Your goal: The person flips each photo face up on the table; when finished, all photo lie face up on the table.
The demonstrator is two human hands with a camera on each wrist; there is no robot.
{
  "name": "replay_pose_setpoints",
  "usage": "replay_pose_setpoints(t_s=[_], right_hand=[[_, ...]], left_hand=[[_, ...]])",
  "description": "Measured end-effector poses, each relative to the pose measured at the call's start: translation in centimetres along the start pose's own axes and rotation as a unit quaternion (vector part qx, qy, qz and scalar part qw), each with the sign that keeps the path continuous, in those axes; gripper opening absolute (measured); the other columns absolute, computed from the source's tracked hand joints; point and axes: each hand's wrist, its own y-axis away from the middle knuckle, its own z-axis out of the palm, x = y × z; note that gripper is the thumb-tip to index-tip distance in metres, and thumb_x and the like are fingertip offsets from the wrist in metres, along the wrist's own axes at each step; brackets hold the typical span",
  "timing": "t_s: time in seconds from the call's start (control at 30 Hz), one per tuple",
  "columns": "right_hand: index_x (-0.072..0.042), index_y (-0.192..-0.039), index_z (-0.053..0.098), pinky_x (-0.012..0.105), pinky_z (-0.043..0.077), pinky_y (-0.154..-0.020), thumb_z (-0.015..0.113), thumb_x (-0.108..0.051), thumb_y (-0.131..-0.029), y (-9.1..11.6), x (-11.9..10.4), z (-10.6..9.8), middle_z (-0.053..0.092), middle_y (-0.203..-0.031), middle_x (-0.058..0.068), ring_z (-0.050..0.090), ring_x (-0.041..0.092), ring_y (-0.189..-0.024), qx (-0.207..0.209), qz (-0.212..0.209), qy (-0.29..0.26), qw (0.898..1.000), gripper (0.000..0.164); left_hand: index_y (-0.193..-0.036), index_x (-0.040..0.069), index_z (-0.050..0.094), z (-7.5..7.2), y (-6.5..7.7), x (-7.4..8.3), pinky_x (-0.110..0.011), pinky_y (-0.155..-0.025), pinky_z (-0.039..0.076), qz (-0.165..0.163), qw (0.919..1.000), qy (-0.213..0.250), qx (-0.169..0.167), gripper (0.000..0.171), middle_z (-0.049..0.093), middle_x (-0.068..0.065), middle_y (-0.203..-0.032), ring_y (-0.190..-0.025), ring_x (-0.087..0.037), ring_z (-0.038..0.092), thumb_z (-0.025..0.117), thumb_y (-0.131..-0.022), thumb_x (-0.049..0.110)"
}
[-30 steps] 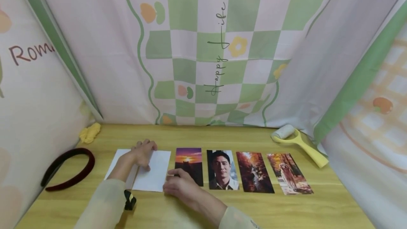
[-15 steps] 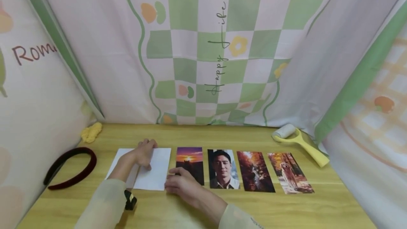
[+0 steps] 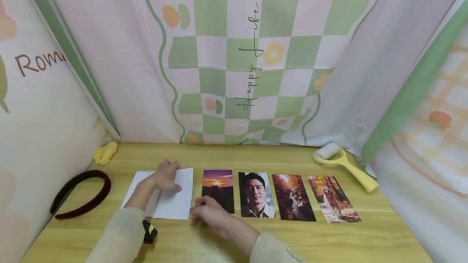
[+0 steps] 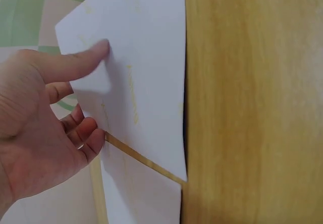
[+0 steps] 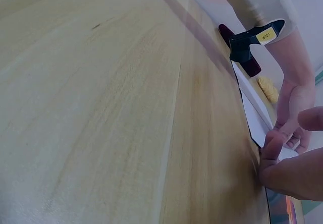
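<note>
Two face-down photo cards lie side by side at the left. My left hand (image 3: 164, 178) is at the far edge of the right-hand white photo card (image 4: 136, 82), thumb over its white back and a finger behind the edge. Faint yellow print marks that back, and the card looks slightly raised. Other fingertips are near the left white photo card (image 4: 141, 191). My right hand (image 3: 212, 215) is beside the raised card's near right corner, fingers loosely bent, thumb apart, with nothing visible between them. Just right of it lies the sunset photo (image 3: 218, 186), partly covered by that hand.
Face up in the row lie a portrait photo (image 3: 256, 196), an autumn stream photo (image 3: 294, 198) and a dog photo (image 3: 333, 200). A yellow-handled lint roller (image 3: 347, 165) is at back right. A dark red headband (image 3: 82, 194) and yellow scrunchie (image 3: 105, 152) are at left.
The right white card's right edge has shifted left and its far corner has risen. My left thumb has moved right across its back; my right fingers now stand slightly off its edge.
</note>
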Motion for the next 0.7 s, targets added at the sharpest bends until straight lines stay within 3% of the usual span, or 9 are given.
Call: replay_pose_setpoints(t_s=[0.17,0.33,0.5,0.7], right_hand=[[0.019,-0.143,0.042,0.019,0.045,-0.066,0.060,-0.002,-0.090,-0.4,0.5,0.0,0.061,-0.079,0.002,0.055,0.011,-0.070,-0.008,-0.005,0.014,1.000,0.059],[0.018,-0.129,0.056,0.017,0.045,-0.061,0.059,0.002,-0.089,-0.6,0.5,0.1,0.059,-0.072,0.001,0.054,0.009,-0.064,0.001,-0.020,0.039,0.999,0.043],[0.007,-0.112,0.061,0.019,0.050,-0.057,0.063,-0.001,-0.093,-0.8,0.2,0.6,0.069,-0.081,0.013,0.057,0.010,-0.061,0.044,-0.032,0.070,0.996,0.021],[0.003,-0.106,0.059,0.019,0.053,-0.051,0.061,-0.001,-0.096,-1.1,0.1,0.8,0.073,-0.082,0.015,0.059,0.010,-0.056,0.078,-0.028,0.076,0.994,0.012]], left_hand=[[-0.132,-0.004,0.053,0.2,0.0,0.2,-0.057,-0.101,0.048,-0.017,0.9997,0.017,-0.001,0.061,0.047,-0.027,-0.127,-0.116,-0.038,0.045,0.077,-0.089,0.032],[-0.129,-0.005,0.053,0.2,0.0,0.4,-0.049,-0.092,0.048,-0.023,0.9993,0.029,-0.001,0.065,0.049,-0.026,-0.123,-0.112,-0.036,0.046,0.073,-0.092,0.045],[-0.135,-0.004,0.054,0.6,-0.2,0.8,-0.057,-0.097,0.048,-0.040,0.9987,0.030,0.010,0.073,0.051,-0.028,-0.130,-0.118,-0.040,0.046,0.069,-0.092,0.053],[-0.138,-0.002,0.056,1.3,-0.5,1.0,-0.066,-0.099,0.043,-0.042,0.9989,-0.002,0.023,0.075,0.053,-0.029,-0.134,-0.123,-0.047,0.045,0.063,-0.095,0.059]])
